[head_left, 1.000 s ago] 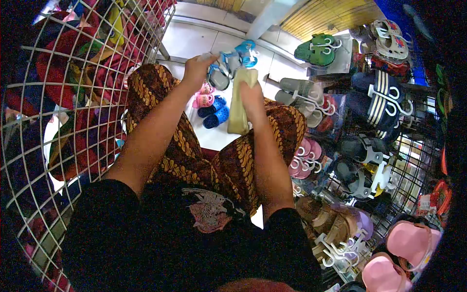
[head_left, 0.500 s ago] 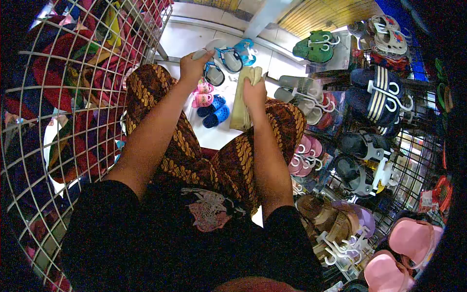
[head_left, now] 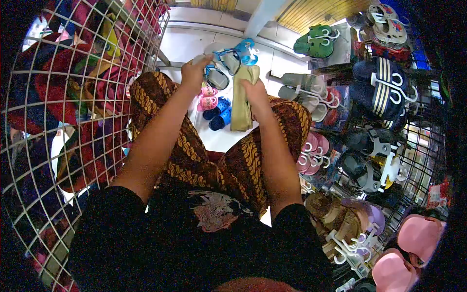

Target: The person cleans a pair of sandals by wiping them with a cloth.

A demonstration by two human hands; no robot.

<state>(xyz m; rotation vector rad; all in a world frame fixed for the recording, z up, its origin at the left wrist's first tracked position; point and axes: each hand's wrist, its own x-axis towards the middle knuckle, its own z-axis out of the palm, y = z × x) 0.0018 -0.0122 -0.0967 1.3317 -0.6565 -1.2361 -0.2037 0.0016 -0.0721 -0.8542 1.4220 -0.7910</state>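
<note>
1. Wire rack [head_left: 73, 104], far left: it is stuffed with mixed red, yellow and dark goods, and the mesh keeps the pile upright. Individual items are too jumbled to identify.
2. Left hand [head_left: 194, 72]: the fingers are curled tight on one end of a grey sandal pair [head_left: 221, 73]. The pair is held up in front of the knees, clear of the lap, so its length sticks out to the right. The fingertips are behind the sandals, so the exact grip is hidden.
3. The sandals carry a blue hanger [head_left: 246, 50], which keeps the two joined.
4. Small pink shoes [head_left: 208, 100] and blue clogs [head_left: 218, 116] lie on the white floor [head_left: 194, 39] between the knees, below the held pair.
5. Olive cloth [head_left: 240, 107]: it is gripped near its top, so the rest hangs straight down. The top edge sits just beside the sandals; I can't tell whether they touch.
6. Right hand [head_left: 254, 92]: the fingers are closed round the cloth. Only the back of the hand shows.
7. Display rack on the right: green pair [head_left: 316, 43], navy striped slides [head_left: 384, 92] and pink shoes [head_left: 418, 233] hang on white hooks facing outward. The frame edges are dark and warped, and the rack's outer side is cut off.
</note>
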